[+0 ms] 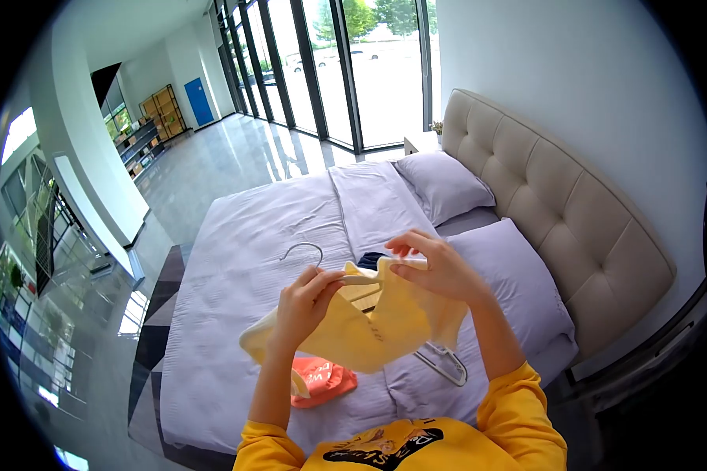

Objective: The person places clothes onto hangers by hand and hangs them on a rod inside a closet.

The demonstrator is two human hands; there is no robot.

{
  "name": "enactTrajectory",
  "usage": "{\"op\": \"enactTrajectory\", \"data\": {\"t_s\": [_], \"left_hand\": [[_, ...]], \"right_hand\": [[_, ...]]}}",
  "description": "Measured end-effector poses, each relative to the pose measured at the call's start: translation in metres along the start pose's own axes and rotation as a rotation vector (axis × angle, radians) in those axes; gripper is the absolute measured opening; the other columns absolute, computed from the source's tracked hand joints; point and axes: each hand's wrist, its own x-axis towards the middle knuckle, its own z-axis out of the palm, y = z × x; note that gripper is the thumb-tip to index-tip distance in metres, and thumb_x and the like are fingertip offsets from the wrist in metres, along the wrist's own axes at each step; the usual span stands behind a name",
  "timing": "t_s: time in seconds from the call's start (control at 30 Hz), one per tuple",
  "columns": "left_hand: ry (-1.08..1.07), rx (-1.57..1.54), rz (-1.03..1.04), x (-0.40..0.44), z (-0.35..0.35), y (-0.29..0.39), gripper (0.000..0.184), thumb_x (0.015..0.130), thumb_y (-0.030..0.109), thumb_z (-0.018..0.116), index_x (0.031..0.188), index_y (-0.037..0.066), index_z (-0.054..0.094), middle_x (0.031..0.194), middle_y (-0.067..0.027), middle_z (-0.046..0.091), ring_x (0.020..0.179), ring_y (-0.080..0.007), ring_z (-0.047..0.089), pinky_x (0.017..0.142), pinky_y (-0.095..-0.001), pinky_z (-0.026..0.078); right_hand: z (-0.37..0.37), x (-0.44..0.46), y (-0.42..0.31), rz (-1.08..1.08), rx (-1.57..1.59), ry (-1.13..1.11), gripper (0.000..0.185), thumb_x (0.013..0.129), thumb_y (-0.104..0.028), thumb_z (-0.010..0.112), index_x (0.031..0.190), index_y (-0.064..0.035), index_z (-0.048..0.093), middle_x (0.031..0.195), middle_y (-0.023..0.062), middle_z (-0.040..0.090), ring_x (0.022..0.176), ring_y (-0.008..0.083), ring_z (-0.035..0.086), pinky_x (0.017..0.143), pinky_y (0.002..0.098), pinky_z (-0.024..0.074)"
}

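Note:
Above the bed, a pale yellow garment point(369, 341) hangs between my two hands, its opening facing up. A clothes hanger point(302, 246) with a metal hook is partly inside it. My left hand point(305, 304) is closed around the hanger's pale bar just below the hook. At the garment's other upper edge, my right hand point(430, 268) pinches the cloth between thumb and fingers, with some fingers raised. A coral garment point(322, 382) with white lettering lies on the bed below. White hangers point(445, 364) lie to the right, partly hidden by the yellow garment.
The bed point(243, 235) has a lilac cover, pillows point(448, 187) and a padded beige headboard point(558, 196) on the right. Something dark blue point(371, 259) lies behind the garment. A white nightstand point(422, 142) stands by tall windows point(381, 78). Glossy floor point(188, 169) extends left.

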Motion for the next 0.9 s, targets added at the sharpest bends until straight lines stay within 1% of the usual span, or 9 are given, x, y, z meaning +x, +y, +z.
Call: {"op": "enactTrajectory", "data": {"t_s": [0.07, 0.2, 0.33, 0.37, 0.47, 0.63, 0.7, 0.87, 0.9], "left_hand": [[-0.012, -0.003, 0.015, 0.005, -0.003, 0.003, 0.015, 0.076, 0.006, 0.062, 0.091, 0.007, 0.062, 0.070, -0.0058, 0.053, 0.054, -0.0172, 0.052, 0.048, -0.0277, 0.041], [0.037, -0.079, 0.044, 0.009, -0.012, -0.003, 0.015, 0.076, 0.006, 0.062, 0.091, 0.008, 0.063, 0.070, -0.0064, 0.051, 0.055, -0.0195, 0.051, 0.050, -0.0300, 0.041], [0.059, -0.078, -0.040, 0.012, -0.034, -0.006, 0.015, 0.076, 0.002, 0.060, 0.091, 0.006, 0.064, 0.069, -0.0058, 0.051, 0.057, -0.0168, 0.050, 0.052, -0.0265, 0.040], [0.078, -0.090, -0.025, 0.012, -0.036, -0.011, 0.016, 0.076, 0.000, 0.060, 0.091, 0.004, 0.064, 0.070, -0.0048, 0.052, 0.058, -0.0137, 0.049, 0.051, -0.0240, 0.038], [0.138, -0.129, -0.031, 0.009, -0.050, -0.017, 0.015, 0.075, -0.002, 0.060, 0.090, 0.003, 0.064, 0.070, -0.0044, 0.052, 0.059, -0.0112, 0.049, 0.051, -0.0225, 0.038], [0.188, -0.136, -0.025, 0.010, -0.054, -0.016, 0.014, 0.075, -0.003, 0.060, 0.089, 0.001, 0.063, 0.070, -0.0040, 0.052, 0.058, -0.0093, 0.047, 0.050, -0.0211, 0.036], [0.164, -0.159, -0.010, 0.010, -0.056, -0.015, 0.013, 0.076, -0.003, 0.060, 0.088, 0.001, 0.063, 0.070, -0.0039, 0.052, 0.057, -0.0095, 0.046, 0.050, -0.0211, 0.036], [0.110, -0.152, -0.014, 0.010, -0.053, -0.004, 0.014, 0.076, -0.002, 0.061, 0.089, 0.002, 0.063, 0.070, -0.0031, 0.050, 0.057, -0.0093, 0.044, 0.049, -0.0213, 0.035], [0.107, -0.152, -0.017, 0.009, -0.051, -0.003, 0.014, 0.076, -0.002, 0.061, 0.089, 0.002, 0.063, 0.070, -0.0031, 0.050, 0.057, -0.0093, 0.044, 0.049, -0.0213, 0.035]], "right_hand": [[-0.001, 0.001, 0.005, -0.152, -0.198, -0.103, 0.036, 0.077, -0.027, 0.061, 0.101, -0.0014, 0.054, 0.091, 0.0137, 0.058, 0.087, 0.0256, 0.057, 0.075, 0.0331, 0.0442], [-0.020, 0.003, 0.010, 0.212, -0.293, -0.323, 0.049, 0.070, -0.028, 0.069, 0.107, -0.0028, 0.052, 0.095, 0.0132, 0.059, 0.085, 0.0242, 0.059, 0.074, 0.0321, 0.0460], [-0.028, -0.004, 0.023, 0.186, -0.257, -0.361, 0.056, 0.068, -0.029, 0.070, 0.113, -0.0039, 0.047, 0.102, 0.0148, 0.058, 0.088, 0.0267, 0.059, 0.076, 0.0323, 0.0462], [-0.024, -0.013, 0.027, 0.043, -0.287, -0.205, 0.057, 0.068, -0.025, 0.071, 0.115, -0.0041, 0.046, 0.102, 0.0160, 0.057, 0.091, 0.0282, 0.058, 0.077, 0.0331, 0.0455], [-0.017, -0.028, 0.022, 0.117, -0.100, 0.021, 0.058, 0.071, -0.020, 0.067, 0.118, 0.0019, 0.041, 0.094, 0.0179, 0.058, 0.094, 0.0327, 0.055, 0.083, 0.0337, 0.0413], [-0.006, -0.039, 0.063, 0.218, -0.162, 0.143, 0.025, 0.077, -0.011, 0.052, 0.101, -0.0029, 0.053, 0.072, 0.0178, 0.058, 0.069, 0.0342, 0.058, 0.063, 0.0364, 0.0450], [-0.009, -0.033, 0.059, 0.130, -0.171, 0.376, 0.015, 0.077, -0.009, 0.046, 0.085, -0.0034, 0.058, 0.065, 0.0172, 0.056, 0.059, 0.0344, 0.055, 0.055, 0.0373, 0.0436], [-0.012, -0.017, 0.031, 0.109, -0.183, 0.406, 0.016, 0.077, -0.010, 0.044, 0.079, -0.0035, 0.059, 0.065, 0.0161, 0.057, 0.061, 0.0327, 0.056, 0.056, 0.0359, 0.0439], [-0.012, -0.016, 0.030, 0.071, -0.198, 0.358, 0.015, 0.079, -0.009, 0.045, 0.078, -0.0014, 0.058, 0.063, 0.0148, 0.056, 0.057, 0.0260, 0.056, 0.054, 0.0328, 0.0426]]}}
